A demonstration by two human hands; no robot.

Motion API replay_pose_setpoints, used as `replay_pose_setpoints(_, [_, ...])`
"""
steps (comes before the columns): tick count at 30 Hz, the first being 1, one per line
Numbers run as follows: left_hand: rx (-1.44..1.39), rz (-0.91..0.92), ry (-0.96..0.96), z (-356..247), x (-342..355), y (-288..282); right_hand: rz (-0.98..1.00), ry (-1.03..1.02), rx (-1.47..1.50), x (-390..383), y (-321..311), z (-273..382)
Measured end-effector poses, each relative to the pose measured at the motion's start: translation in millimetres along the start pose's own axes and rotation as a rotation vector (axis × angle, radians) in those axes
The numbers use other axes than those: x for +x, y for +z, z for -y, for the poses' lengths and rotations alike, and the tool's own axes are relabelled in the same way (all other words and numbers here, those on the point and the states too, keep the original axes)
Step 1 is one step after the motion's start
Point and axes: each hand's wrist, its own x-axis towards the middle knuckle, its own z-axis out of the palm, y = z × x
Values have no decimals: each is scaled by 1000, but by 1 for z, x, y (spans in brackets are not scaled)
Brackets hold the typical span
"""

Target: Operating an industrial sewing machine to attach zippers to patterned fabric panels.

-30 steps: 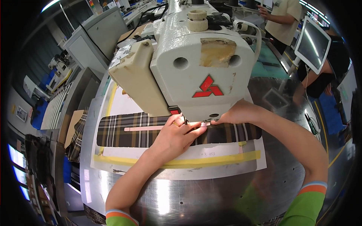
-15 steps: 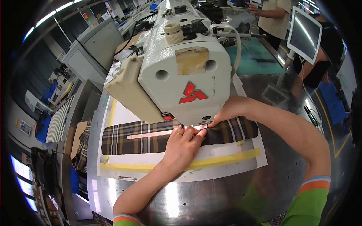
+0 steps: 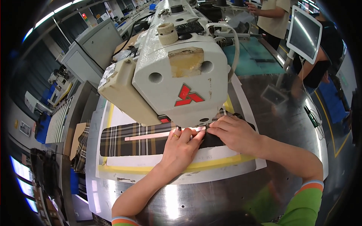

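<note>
Head view: a pink strip is apparently being aligned on plaid fabric by left hand and right hand, fingers bent, grips unclear, with steady flattening called for next.

Garment wkshp w/ sewing mach.
</note>
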Motion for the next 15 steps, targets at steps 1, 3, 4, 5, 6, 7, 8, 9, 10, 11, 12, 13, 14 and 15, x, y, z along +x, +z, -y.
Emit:
replay_pose_setpoints(1, [12, -19, 14, 0, 1, 0, 1, 1, 5, 0, 0, 0])
replay_pose_setpoints(3, [23, -36, 34, 0, 2, 1, 13, 14, 2, 0, -1, -1])
replay_pose_setpoints(4, [34, -58, 55, 1, 2, 1, 17, 17, 9, 0, -2, -1])
replay_pose_setpoints(5, [31, -52, 51, 0, 3, 0, 42, 18, 8, 1, -5, -2])
replay_pose_setpoints(6, [41, -32, 42, -1, 4, -3, 67, 17, 7, 2, -6, -2])
replay_pose_setpoints(7, [50, -13, 32, -1, 4, -4, 69, 16, 13, 0, -4, -1])
replay_pose_setpoints(8, [39, -11, 31, 0, 0, 0, 62, 8, 7, -3, -3, 0])
replay_pose_setpoints(9, [39, -11, 30, -1, 0, 0, 55, 0, -5, -5, -3, 0])
replay_pose_setpoints(10, [44, -12, 31, -2, 1, 0, 56, -1, -3, -4, -5, 0])
replay_pose_setpoints(11, [50, -14, 32, -2, 1, 0, 79, 9, -3, -3, -6, 0])
replay_pose_setpoints(12, [50, -10, 30, -2, 1, -1, 102, 21, 1, -3, -7, 1])
replay_pose_setpoints(13, [48, -8, 29, -2, 1, -1, 102, 21, 4, -3, -6, 0])
replay_pose_setpoints(14, [47, -6, 28, -2, 1, -2, 85, 17, 14, -3, -5, 0])
replay_pose_setpoints(15, [45, -3, 27, -2, 1, -2, 70, 14, 22, -4, -4, -1])
